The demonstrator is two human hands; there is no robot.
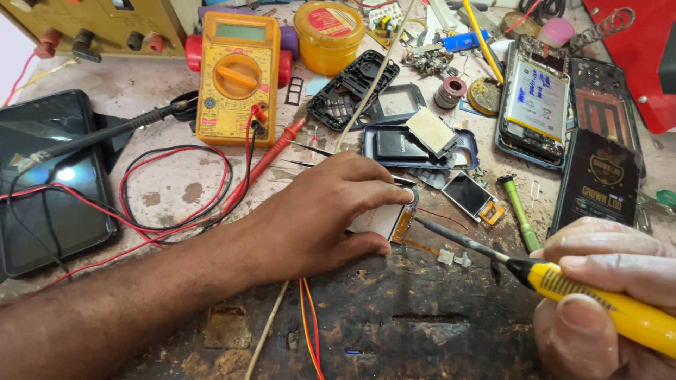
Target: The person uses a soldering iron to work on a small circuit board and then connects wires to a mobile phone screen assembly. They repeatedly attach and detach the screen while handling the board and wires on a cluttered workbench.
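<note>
Fingers (pixel 386 191) of the left hand (pixel 320 218) are closed down on a small white display module (pixel 379 219), the thumb below it and the index finger pressing near its top corner, so the module lies flat under the fingertips on the dark worn work board (pixel 394 317). It looks thin, light and stiff, and I judge it fragile; the orange flex ribbon (pixel 403 226) at its right edge seems soft and easy to tear, so the safe place to hold is the hard edges of the module, not the ribbon. Just right of these fingers, the metal tip of a soldering iron (pixel 458 241) comes very near the ribbon, and I cannot tell if it touches. The right hand (pixel 605 295) is wrapped tightly around the yellow handle of this iron, at the lower right. Beyond the fingertips, a little farther from the person, lie a dark phone frame with a loose square part (pixel 415 144) and a small screen piece (pixel 470 193); a green-handled tool (pixel 520 211) lies to the right of them. Further up and to the left of the fingers stands a yellow multimeter (pixel 236 77) with red and black probe leads (pixel 264 160), and far to the left rests a black phone (pixel 49 190). An opened phone with its battery showing (pixel 535 102) lies up and to the right.
</note>
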